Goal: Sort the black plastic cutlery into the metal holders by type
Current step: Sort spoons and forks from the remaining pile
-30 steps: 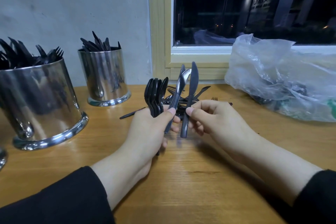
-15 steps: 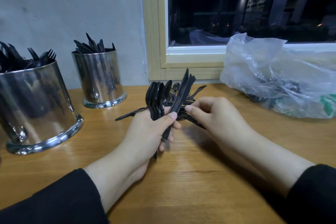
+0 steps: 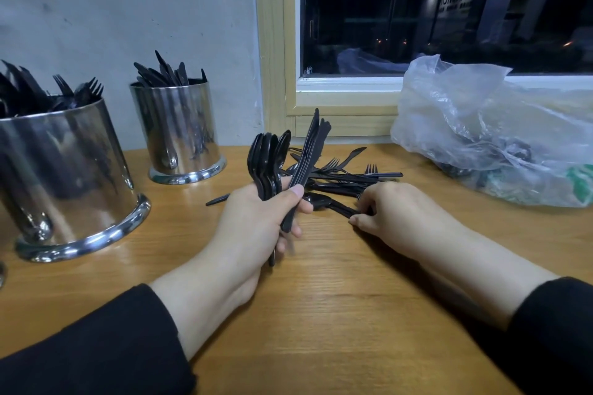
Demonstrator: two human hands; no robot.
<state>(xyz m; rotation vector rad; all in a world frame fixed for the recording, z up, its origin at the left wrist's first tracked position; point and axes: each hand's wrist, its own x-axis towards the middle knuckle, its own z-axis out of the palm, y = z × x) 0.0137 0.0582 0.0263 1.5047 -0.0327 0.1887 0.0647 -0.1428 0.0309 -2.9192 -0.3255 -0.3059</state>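
A black plastic spoon lying on the wooden worktop is pinched by the right hand, handle towards its grip, bowl pointing left towards the left hand, whose grip is closed around upright spoons and knives.

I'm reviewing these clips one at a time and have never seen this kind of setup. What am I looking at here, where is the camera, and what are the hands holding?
There is no machine: a person in black sleeves works with bare hands, and the single camera sits on their head, looking forward and down at a wooden table.

The left hand grips two bundles at once: a stack of black plastic spoons and a stack of black plastic knives, both pointing upward. The right hand rests on the table, its fingers pinching the handle of a loose black spoon at the edge of a scattered pile of black cutlery.

On the left stand two shiny metal holders: the nearer one shows forks, the farther one knives. A crumpled clear plastic bag lies at the right, under a dark window.
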